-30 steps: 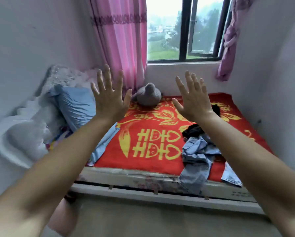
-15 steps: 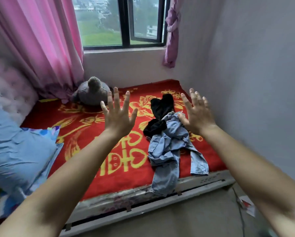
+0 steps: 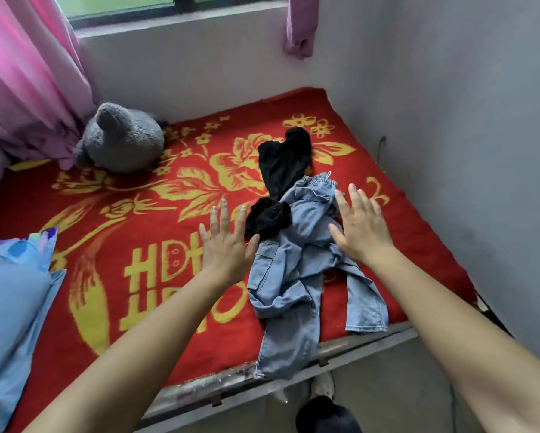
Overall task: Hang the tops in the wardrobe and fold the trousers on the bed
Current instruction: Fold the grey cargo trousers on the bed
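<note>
The left hand (image 3: 228, 245) and the right hand (image 3: 360, 228) are held open with fingers spread, nothing gripped, at either side of crumpled jeans (image 3: 293, 276) that are spread near the bed's (image 3: 106, 195) front right corner, one leg draped over the front edge, a black garment (image 3: 284, 160) lying partly beneath them.

On my feed the jeans (image 3: 296, 276) lie on the right half of the bed (image 3: 168, 307), with one leg hanging over the near edge. Another garment (image 3: 285, 160) lies right behind them, touching their far end. The plush toy (image 3: 121, 139) sits far left against the curtain (image 3: 28, 73), and the pillow (image 3: 9, 307) is near left. The wall (image 3: 465, 120) runs along the right. The left hand (image 3: 228, 248) is just left of the jeans, the right hand (image 3: 362, 229) over them.
</note>
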The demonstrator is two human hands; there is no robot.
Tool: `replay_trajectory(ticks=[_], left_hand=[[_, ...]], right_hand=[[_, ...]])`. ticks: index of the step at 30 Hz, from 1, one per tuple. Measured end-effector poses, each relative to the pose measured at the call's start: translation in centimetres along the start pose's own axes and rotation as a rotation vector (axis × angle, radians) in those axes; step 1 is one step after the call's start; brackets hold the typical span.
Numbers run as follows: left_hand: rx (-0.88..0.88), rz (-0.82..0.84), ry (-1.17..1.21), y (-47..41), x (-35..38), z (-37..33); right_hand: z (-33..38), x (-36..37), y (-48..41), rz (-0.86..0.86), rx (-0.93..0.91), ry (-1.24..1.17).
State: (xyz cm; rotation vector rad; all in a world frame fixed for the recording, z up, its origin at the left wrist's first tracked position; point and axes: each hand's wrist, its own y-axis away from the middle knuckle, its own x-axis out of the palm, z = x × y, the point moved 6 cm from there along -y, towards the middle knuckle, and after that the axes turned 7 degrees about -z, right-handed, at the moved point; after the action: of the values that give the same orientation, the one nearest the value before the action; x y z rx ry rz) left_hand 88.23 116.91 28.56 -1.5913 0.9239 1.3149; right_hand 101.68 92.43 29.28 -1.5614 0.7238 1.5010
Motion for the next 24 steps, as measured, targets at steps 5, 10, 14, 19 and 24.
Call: replay_trajectory(ticks=[5,10,14,19,24], left_hand=[[-0.053,0.085,-0.004,-4.2,5.2,-1.2],[-0.073,0.19,0.042,-6.4,11.6,-1.5],[-0.087,0.269,0.081,-8.6,18.3,-1.3],[-0.047,0.399,0.151,-10.1,27.3,-2.0],[0.183,0.347,0.147,-12.5,32.5,-4.0]], right_hand=[[-1.8,6.0,-6.0,0.098,-0.052,-0.022],[-2.6,12.5,-9.3,0.192,-0.052,-0.048],[-3.3,18.9,-11.0,0.244,-0.014,-0.065],[-4.0,26.7,-11.8,0.269,0.099,-0.138],[-4.6,31.3,-15.0,0.21,0.205,-0.223]])
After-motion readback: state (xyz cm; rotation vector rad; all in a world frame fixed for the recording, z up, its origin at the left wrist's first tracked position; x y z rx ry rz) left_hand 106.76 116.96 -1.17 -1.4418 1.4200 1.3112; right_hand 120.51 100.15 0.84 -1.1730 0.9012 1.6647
